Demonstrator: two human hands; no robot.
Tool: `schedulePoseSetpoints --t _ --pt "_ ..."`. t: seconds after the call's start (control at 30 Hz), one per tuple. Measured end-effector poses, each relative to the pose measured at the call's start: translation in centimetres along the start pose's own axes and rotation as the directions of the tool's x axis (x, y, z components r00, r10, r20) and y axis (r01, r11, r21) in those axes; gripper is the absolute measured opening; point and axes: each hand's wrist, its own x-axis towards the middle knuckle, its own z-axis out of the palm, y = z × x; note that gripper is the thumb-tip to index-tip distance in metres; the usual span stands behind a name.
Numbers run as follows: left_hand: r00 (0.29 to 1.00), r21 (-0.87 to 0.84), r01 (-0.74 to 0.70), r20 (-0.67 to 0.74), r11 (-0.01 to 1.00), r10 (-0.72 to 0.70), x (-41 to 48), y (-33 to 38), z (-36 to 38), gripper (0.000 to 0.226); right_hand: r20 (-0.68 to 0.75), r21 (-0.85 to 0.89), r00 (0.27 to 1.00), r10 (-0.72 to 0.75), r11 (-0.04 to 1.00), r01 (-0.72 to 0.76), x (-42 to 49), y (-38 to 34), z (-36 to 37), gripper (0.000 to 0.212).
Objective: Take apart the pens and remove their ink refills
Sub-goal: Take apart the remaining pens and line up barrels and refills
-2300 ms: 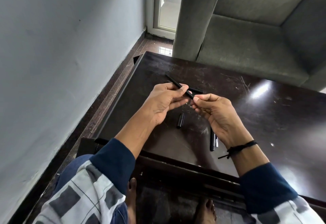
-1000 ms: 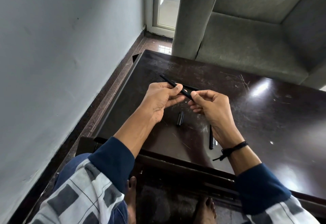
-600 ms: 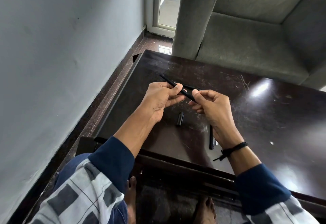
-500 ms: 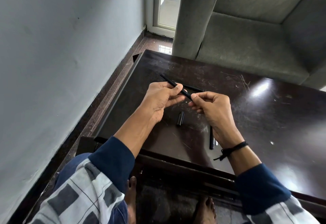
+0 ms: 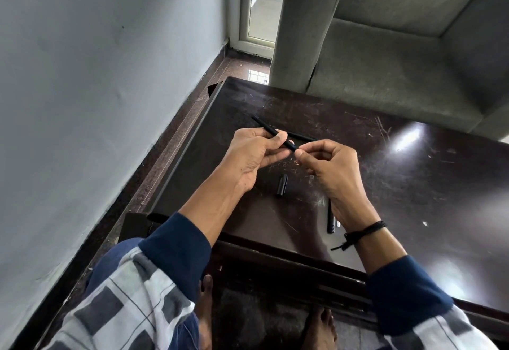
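Observation:
My left hand [image 5: 256, 156] grips a slim black pen barrel [image 5: 264, 126] above the dark table [image 5: 413, 184], its far end pointing up and left. My right hand [image 5: 327, 167] pinches the barrel's near end at its fingertips; what lies between those fingers is hidden. A short black pen cap [image 5: 282, 185] lies on the table below my hands. Another black pen [image 5: 301, 137] lies behind my hands, mostly covered. A further black pen part [image 5: 330, 218] lies by my right wrist, with a small pale piece beside it.
A grey sofa [image 5: 399, 60] stands against the table's far edge. A grey wall [image 5: 96, 101] runs along the left, with a strip of stone floor between it and the table. My bare feet show under the table's near edge.
My right hand's fingertips have slid to the very near end of the barrel and pulled slightly away to the right. My left hand keeps its hold; the parts on the table stay put.

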Motion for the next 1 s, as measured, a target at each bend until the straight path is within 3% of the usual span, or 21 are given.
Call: schedulePoseSetpoints --t 0.2,0.4,0.63,0.83,1.0 --pt "1.0 -0.006 -0.008 -0.009 1.0 0.008 -0.08 0.12 0.0 0.009 0.013 0.038 0.999 0.032 0.999 -0.032 -0.12 -0.21 0.1 0.016" --pt "1.0 0.009 -0.004 -0.004 1.0 0.004 -0.21 0.07 0.04 0.008 0.012 0.024 1.0 0.014 1.0 -0.014 -0.03 -0.04 0.0 0.004" --pt "1.0 -0.01 -0.007 -0.027 1.0 0.007 -0.11 0.25 -0.08 0.008 0.014 0.057 0.999 0.044 0.997 -0.044 -0.2 -0.32 0.1 0.021" --pt "1.0 0.004 0.002 -0.017 1.0 -0.002 -0.18 0.12 0.03 0.008 -0.01 0.012 1.0 0.018 1.0 -0.018 -0.12 0.15 0.07 0.006" --pt "1.0 0.0 0.002 -0.005 1.0 -0.002 -0.16 0.03 0.16 0.009 -0.006 0.017 1.0 0.022 1.0 -0.022 -0.24 -0.14 0.07 0.017"
